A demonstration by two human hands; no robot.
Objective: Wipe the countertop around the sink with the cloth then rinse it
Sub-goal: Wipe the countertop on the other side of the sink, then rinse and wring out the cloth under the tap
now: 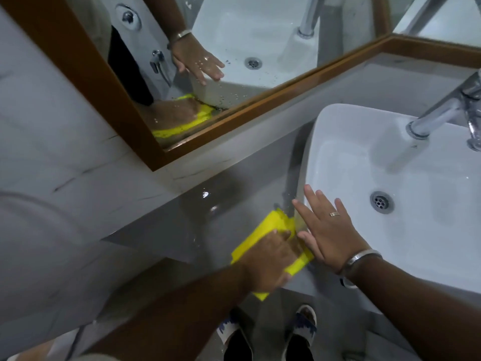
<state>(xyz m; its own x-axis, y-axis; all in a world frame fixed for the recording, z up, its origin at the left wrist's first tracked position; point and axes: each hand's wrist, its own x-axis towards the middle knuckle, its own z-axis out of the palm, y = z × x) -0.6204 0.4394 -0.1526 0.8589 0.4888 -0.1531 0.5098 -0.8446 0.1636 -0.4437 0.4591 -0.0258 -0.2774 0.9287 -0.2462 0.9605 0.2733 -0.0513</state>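
head view: low in the middle of the frame the left hand (270,259) presses flat on the yellow cloth (263,237), its grip not clenched but pinning the cloth to the grey table (166,230) just beside the sink's left wall. the right hand (329,230) rests open on the rim of the white sink (338,152), fingers spread, grasping nothing, a ring and a bangle showing. the tap (442,113) stands at the right edge; i cannot see water running. the mirror (221,61) in the upper part repeats both hands and the cloth.

by my reading the wiping step is in hand, on the strip left of the basin. the next move calls for pushing the cloth along the wet table toward the wall, then lifting it under the tap to rinse.
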